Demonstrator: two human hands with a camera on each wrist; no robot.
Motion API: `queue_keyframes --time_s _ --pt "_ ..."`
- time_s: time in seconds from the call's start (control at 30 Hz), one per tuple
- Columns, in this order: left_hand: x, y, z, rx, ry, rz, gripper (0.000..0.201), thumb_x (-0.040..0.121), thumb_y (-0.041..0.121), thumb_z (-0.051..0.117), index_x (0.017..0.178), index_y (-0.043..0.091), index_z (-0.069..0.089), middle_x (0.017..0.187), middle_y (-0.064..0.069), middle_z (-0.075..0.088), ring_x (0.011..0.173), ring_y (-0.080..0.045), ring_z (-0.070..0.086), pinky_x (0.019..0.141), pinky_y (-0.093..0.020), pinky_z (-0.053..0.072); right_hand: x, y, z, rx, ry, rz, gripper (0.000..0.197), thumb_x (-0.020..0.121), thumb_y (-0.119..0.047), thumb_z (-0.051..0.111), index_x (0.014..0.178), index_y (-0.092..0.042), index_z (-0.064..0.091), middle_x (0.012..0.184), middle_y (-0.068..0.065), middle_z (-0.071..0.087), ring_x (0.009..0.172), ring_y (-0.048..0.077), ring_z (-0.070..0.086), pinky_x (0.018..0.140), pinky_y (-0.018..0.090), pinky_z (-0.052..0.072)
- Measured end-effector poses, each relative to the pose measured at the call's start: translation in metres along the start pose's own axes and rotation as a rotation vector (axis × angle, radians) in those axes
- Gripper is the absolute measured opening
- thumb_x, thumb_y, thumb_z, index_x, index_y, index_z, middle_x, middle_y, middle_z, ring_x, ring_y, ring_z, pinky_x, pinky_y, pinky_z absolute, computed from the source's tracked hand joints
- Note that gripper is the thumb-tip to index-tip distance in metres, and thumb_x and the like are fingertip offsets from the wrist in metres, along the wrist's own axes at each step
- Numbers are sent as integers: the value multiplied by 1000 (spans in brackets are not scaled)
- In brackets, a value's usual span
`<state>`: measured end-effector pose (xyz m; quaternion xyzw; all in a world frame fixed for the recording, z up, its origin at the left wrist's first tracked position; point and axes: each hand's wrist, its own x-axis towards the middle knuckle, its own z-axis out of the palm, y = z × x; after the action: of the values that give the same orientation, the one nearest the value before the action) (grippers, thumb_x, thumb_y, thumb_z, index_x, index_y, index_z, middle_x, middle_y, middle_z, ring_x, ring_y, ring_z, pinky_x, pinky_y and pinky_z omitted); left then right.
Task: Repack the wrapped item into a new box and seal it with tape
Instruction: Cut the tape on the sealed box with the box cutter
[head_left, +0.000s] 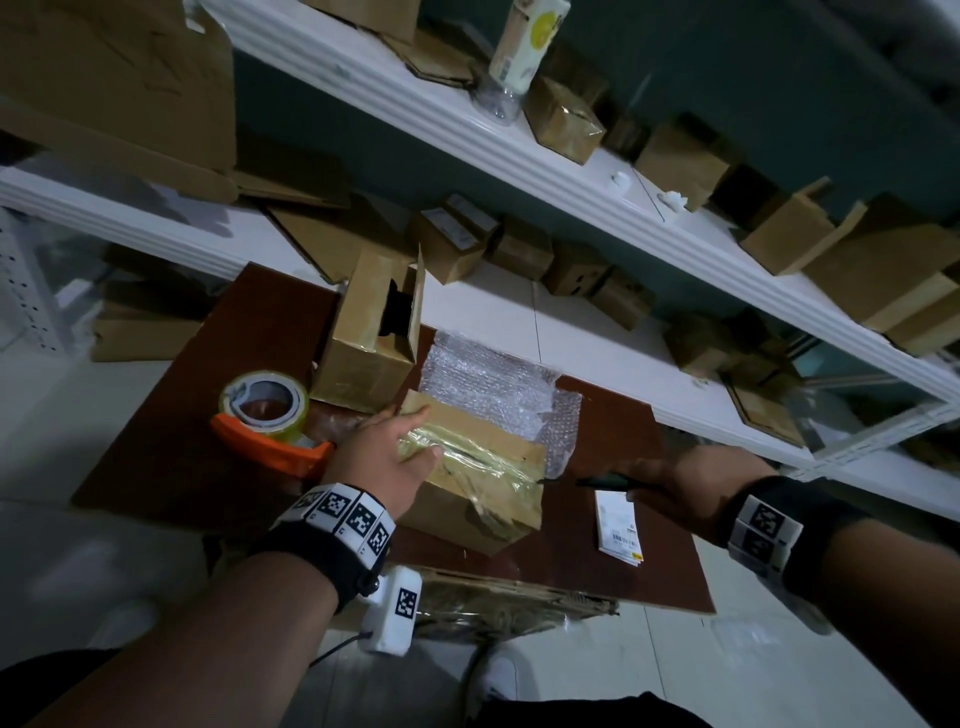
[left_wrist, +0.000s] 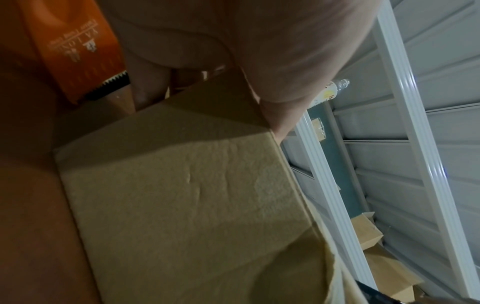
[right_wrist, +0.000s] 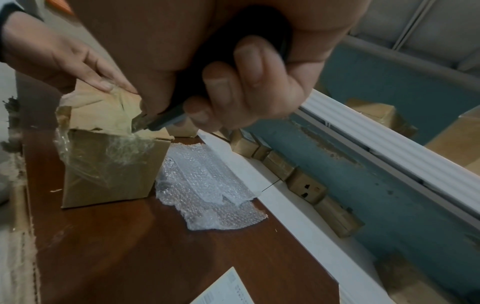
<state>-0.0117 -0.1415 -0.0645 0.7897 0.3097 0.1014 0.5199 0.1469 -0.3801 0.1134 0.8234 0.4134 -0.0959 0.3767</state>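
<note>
The taped box (head_left: 470, 470) sits under the flat left hand (head_left: 382, 460); the right hand (head_left: 680, 486) grips a knife (right_wrist: 166, 119) beside it.

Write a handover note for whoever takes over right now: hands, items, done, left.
Left hand: flat on top of the taped box, steadying it.
Right hand: gripping a black utility knife, blade at the tape on the box's top edge.
Opened box stands behind, flaps up; bubble wrap lies beside the taped box; tape dispenser is left of it; a label sheet sits near the right hand. All on the brown table.
Done: nothing repacked that I can see.
Left: cut the taped box open, move the wrapped item into the new box, tape it.
</note>
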Motion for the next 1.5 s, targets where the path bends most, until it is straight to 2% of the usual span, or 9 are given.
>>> queue_keyframes --time_s 0.23,0.4,0.7,0.93,1.07,1.13,1.23,1.33,1.5 --pt "-1 1 -3 -8 15 5 54 88 47 69 139 46 51 159 4 37 145 -21 36 116 -42 36 -11 45 35 93 -148 170 39 97 -66 28 135 -70 30 114 -10 68 96 14 65 84 27 54" --pt "0 1 0 0 23 10 55 87 48 69 139 45 51 158 4 37 144 -22 37 116 -43 37 -28 50 42 303 38 340 45 100 -47 42 145 -44 40 121 -2 68 105 19 66 80 24 48" --pt "-4 3 2 67 27 30 58 88 53 65 143 44 47 158 4 38 143 -21 38 114 -40 39 -6 -2 45 596 110 290 59 100 -17 46 153 -29 24 123 13 64 106 28 63 79 24 39" --pt "-9 13 -5 114 -16 34 55 93 29 55 146 36 45 162 0 30 143 -24 36 113 -44 39 20 -50 67 1219 329 360 49 89 -6 51 132 -29 43 82 18 62 58 28 57 55 51 53" --pt "-14 13 -8 142 -53 73 54 90 23 58 143 28 47 165 19 7 142 -25 38 107 -46 45 27 -81 75 1302 250 361 42 92 -3 51 128 -25 47 77 11 60 55 24 56 51 30 47" --pt "-14 13 -10 155 -50 103 53 88 24 63 138 23 49 163 15 20 141 -17 36 113 -37 38 29 -87 75 1351 252 372 40 93 -3 52 126 -26 48 70 8 59 51 22 54 50 30 46" --pt "-13 14 -16 147 -7 109 57 80 26 72 133 25 50 145 13 43 115 -8 44 96 -25 37 30 -90 72 1454 298 393 19 97 -19 58 114 -26 52 63 5 57 44 19 51 47 29 43" --pt "-13 16 -17 148 8 90 63 79 27 74 137 27 51 133 10 43 104 -7 38 91 -23 34 28 -91 67 1503 319 395 3 98 -29 58 100 -27 57 59 3 55 39 15 48 41 25 40" --pt "-13 16 -14 186 -3 -4 72 75 41 81 139 24 53 136 -1 44 127 -22 44 109 -32 34 29 -98 66 1514 294 360 6 99 -26 56 93 -26 56 58 2 55 38 15 47 40 24 39"
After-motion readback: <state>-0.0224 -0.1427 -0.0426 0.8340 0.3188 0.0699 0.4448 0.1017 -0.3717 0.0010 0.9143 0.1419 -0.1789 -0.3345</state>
